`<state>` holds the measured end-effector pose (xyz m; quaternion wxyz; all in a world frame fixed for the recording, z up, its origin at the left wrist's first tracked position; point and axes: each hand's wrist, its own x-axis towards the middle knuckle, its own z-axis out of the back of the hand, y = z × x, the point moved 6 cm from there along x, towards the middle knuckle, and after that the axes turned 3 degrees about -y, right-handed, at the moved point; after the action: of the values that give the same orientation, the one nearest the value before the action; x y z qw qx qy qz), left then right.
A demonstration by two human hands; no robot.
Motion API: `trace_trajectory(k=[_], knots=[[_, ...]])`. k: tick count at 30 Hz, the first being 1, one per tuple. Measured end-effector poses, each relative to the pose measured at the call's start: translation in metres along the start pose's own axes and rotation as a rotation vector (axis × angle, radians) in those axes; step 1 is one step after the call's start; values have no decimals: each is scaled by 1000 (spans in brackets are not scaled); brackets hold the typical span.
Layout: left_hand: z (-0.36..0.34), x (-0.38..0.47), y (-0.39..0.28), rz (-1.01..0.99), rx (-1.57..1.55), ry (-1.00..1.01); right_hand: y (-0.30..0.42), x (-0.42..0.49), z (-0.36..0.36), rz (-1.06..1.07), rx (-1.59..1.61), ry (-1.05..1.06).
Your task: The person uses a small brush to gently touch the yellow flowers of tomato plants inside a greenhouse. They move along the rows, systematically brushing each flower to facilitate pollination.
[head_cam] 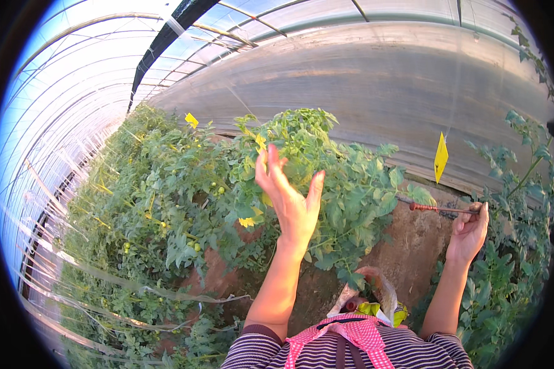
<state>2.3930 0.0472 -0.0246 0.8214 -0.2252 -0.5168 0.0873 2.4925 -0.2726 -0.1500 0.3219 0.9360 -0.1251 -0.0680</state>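
My left hand (288, 203) is raised with fingers spread in front of a leafy tomato plant (304, 133); whether the fingertips touch the leaves I cannot tell. Yellow flowers (248, 221) show beside that wrist. My right hand (466, 235), off to the right, pinches a thin rod (452, 211). The rod lies nearly level, and its reddish-brown, ridged end (422, 207) points left towards the plant's outer leaves. Small green tomatoes (197, 246) hang among the foliage on the left.
An open bag (383, 288) with yellow packaging stands against my front. Yellow cards (441, 157) hang near the plastic-film wall (374, 87). More tomato plants (494, 281) grow at right. Pale strings (134, 318) cross the lower left, and bare soil (408, 240) shows between the plants.
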Motion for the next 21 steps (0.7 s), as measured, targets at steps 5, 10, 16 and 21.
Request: trace_trajectory(k=[5,10,16,21], knots=[[-17,5,21,365,-453,27,-6,1,-18,-17,2,11],[-13,4,26,282,-239,-21,-18,-3,-39,-58,25,69],[20,-52,38,470,-302,77,-41,-24,-87,-148,27,175],[41,-83,46,461,-218,209,-65,-55,-114,-131,-118,519]])
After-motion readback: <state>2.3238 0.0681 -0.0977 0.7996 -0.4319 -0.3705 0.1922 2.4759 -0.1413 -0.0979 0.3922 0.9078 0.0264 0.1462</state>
